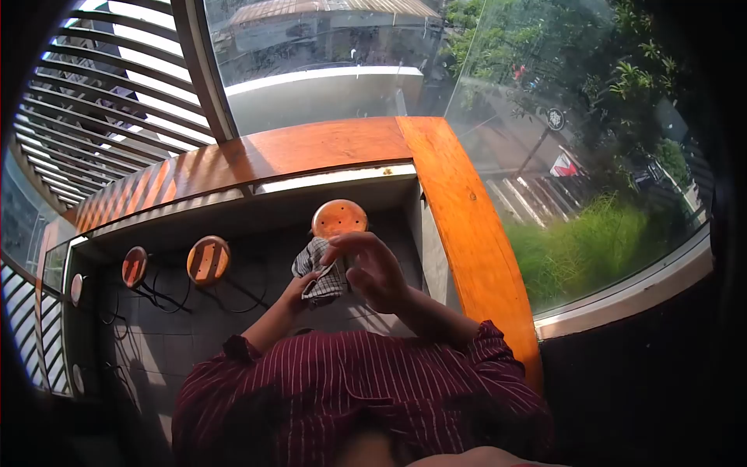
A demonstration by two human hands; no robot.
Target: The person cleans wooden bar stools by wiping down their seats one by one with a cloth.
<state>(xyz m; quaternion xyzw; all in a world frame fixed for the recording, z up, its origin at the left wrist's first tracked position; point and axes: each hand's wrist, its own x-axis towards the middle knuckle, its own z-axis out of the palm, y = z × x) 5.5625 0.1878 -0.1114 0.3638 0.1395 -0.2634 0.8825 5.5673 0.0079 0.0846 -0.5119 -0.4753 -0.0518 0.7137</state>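
A black-and-white checked cloth (325, 289) is bunched up in front of my chest. My left hand (297, 288) is closed on its lower left side. From the right, my right hand (377, 271) reaches over with bent fingers, the fingertips at the cloth's upper edge. Its thumb stands apart from the fingers, and I see no firm grip there. Just beyond the cloth is a round wooden stool (340, 216), its front edge partly hidden by my hand and the cloth.
An orange wooden counter (327, 142) runs along the windows and turns down my right side (486, 249). More round stools, one with a slatted seat (208, 261) and another farther left (135, 267), stand on the grey tiled floor (175, 349). Their dark metal legs spread outward.
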